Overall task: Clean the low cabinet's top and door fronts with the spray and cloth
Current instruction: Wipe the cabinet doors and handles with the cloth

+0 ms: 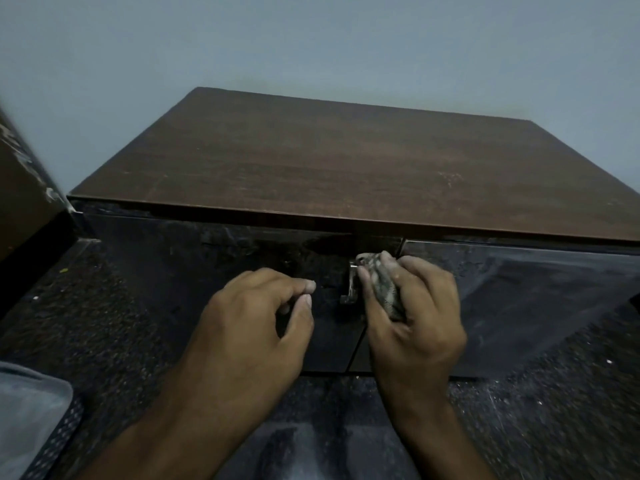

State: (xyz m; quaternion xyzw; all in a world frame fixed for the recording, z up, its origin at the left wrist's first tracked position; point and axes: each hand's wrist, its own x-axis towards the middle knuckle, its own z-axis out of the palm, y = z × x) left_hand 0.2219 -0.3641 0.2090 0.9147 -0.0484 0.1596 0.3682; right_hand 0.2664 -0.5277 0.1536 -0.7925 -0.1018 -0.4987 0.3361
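Soft, limp cloth (384, 289), bunched in gripping right hand (415, 306) beside door handle (350, 284). Best held wadded. Left hand (256, 317) loosely curled, empty.

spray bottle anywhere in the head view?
No: only the cloth bunched in the right hand, the left hand holding nothing, and the cabinet show.

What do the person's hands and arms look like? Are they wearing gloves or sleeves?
No gloves and no sleeves show. Both forearms are bare right down to the bottom edge of the picture. The left hand and the right hand are bare too, with no rings, watch or bracelets in sight. The fingernails are short. Some pale dust sits on the right hand's fingers.
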